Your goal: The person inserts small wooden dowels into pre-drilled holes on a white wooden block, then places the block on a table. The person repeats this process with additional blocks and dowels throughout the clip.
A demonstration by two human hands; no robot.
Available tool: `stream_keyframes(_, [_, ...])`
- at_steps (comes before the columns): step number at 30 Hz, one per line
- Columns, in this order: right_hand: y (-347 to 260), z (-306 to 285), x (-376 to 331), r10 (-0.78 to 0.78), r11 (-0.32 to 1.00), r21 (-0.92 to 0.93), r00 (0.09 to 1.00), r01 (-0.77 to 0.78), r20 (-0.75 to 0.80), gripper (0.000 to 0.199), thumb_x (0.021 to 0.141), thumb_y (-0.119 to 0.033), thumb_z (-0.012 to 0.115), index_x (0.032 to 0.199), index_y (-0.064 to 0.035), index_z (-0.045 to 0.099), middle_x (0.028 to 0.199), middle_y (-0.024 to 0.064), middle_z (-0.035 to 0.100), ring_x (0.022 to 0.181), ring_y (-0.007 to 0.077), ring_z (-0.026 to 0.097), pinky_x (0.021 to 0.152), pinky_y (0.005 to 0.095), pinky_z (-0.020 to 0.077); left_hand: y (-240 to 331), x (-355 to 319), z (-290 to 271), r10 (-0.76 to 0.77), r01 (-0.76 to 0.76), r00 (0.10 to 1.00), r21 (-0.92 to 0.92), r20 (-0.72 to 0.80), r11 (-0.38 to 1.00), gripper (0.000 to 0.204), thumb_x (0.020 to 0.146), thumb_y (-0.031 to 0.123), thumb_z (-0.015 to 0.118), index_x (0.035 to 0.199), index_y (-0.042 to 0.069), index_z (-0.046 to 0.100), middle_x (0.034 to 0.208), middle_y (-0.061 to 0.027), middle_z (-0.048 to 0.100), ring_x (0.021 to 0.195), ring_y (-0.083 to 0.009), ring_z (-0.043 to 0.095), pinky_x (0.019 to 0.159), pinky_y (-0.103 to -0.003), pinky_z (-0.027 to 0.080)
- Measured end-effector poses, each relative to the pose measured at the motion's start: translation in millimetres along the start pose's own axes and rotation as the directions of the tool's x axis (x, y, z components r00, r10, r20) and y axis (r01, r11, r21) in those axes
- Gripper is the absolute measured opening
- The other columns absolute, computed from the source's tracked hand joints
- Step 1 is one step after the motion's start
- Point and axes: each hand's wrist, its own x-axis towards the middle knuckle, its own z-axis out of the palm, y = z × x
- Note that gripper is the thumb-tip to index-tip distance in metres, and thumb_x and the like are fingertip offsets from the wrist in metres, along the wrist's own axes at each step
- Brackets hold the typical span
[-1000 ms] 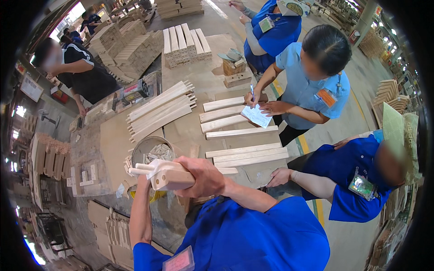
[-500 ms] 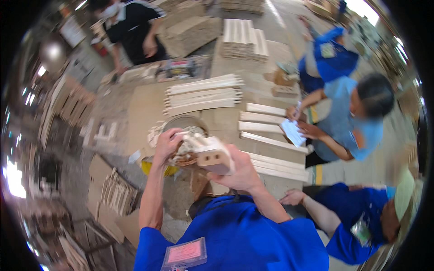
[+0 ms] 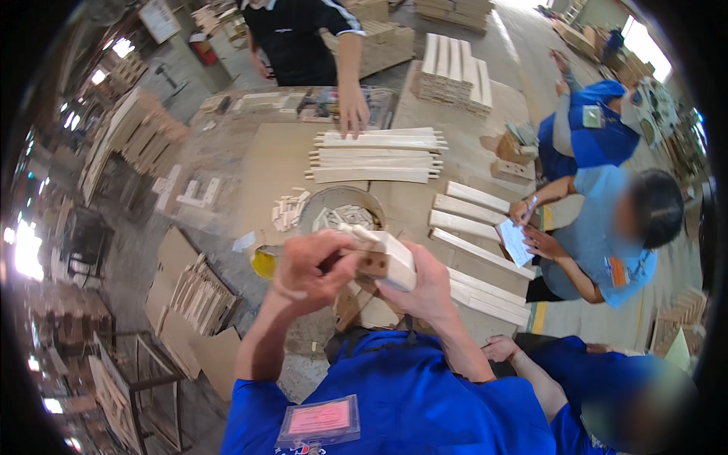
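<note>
A pale wooden bar with two round holes in its end face is gripped in my right hand, fingers closed around it. My left hand is closed in a pinch at the holed end of the bar. A small wooden dowel shows at its fingertips, partly hidden by the hand. Just beyond both hands stands a round bucket holding many loose dowels. More dowels lie in a heap on the table left of it.
Rails with pegged ends lie beyond the bucket, under another person's hand. Plain wooden bars lie at right, beside a person writing on paper. A yellow object sits at the table's near left; another person's hand is close at right.
My left hand has come from over the bucket to the bar's holed end. The view has shifted, and the person across the table has reached a hand to the pegged rails.
</note>
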Motion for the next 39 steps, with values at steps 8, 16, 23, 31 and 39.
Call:
stream_keyframes(8, [4, 1, 2, 0.015, 0.998, 0.056, 1.0, -0.014, -0.006, 0.056, 0.069, -0.019, 0.086, 0.119, -0.0076, 0.063, 0.101, 0.0146, 0.069, 0.094, 0.035, 0.069, 0.081, 0.0418, 0.0569, -19, 0, 14, -0.096, 0.091, 0.992, -0.056, -0.085, 0.994, 0.021, 0.097, 0.02, 0.072, 0.095, 0.0, 0.068, 0.067, -0.0031, 0.057, 0.058, -0.0081, 0.048, 0.052, -0.027, 0.035])
stream_keyframes(16, [8, 6, 4, 0.004, 1.0, 0.003, 0.99, -0.004, -0.141, 0.056, 0.067, -0.017, 0.083, 0.117, -0.0085, 0.06, 0.094, 0.0147, 0.064, 0.088, 0.0372, 0.066, 0.076, 0.0456, 0.0539, -31, 9, 48, -0.394, 0.279, 0.906, -0.485, -0.153, 0.829, 0.022, 0.102, 0.024, 0.069, 0.099, 0.003, 0.066, 0.067, 0.0052, 0.053, 0.056, -0.003, 0.044, 0.051, -0.021, 0.033])
stream_keyframes(23, [13, 11, 6, 0.017, 0.998, -0.058, 0.988, -0.026, -0.152, 0.06, 0.065, -0.016, 0.083, 0.119, -0.0101, 0.057, 0.092, 0.0144, 0.062, 0.087, 0.0383, 0.064, 0.075, 0.0488, 0.0524, -32, 16, 51, -0.381, 0.298, 0.91, -0.378, -0.164, 0.877, 0.018, 0.105, 0.022, 0.065, 0.099, 0.005, 0.063, 0.068, 0.0063, 0.052, 0.056, -0.0001, 0.044, 0.048, -0.019, 0.031])
stream_keyframes(31, [18, 21, 8, -0.03, 0.997, -0.076, 0.985, 0.017, -0.171, 0.062, 0.066, -0.02, 0.085, 0.12, -0.0107, 0.057, 0.093, 0.0134, 0.063, 0.087, 0.0362, 0.065, 0.073, 0.0472, 0.0532, -40, 9, 53, -0.363, 0.253, 0.915, -0.449, -0.177, 0.857, 0.018, 0.105, 0.021, 0.064, 0.099, 0.004, 0.062, 0.07, 0.0056, 0.05, 0.054, -0.0019, 0.041, 0.046, -0.02, 0.03])
stream_keyframes(39, [2, 1, 15, 0.003, 0.999, 0.046, 0.979, 0.006, -0.202, 0.059, 0.07, -0.022, 0.084, 0.12, -0.0103, 0.054, 0.096, 0.0149, 0.064, 0.09, 0.0379, 0.067, 0.076, 0.0471, 0.0546, -75, 25, 29, -0.096, -0.231, 0.912, -0.694, -0.399, 0.682, 0.024, 0.104, 0.022, 0.06, 0.111, 0.001, 0.067, 0.081, -0.0038, 0.064, 0.06, -0.0085, 0.055, 0.052, -0.022, 0.043])
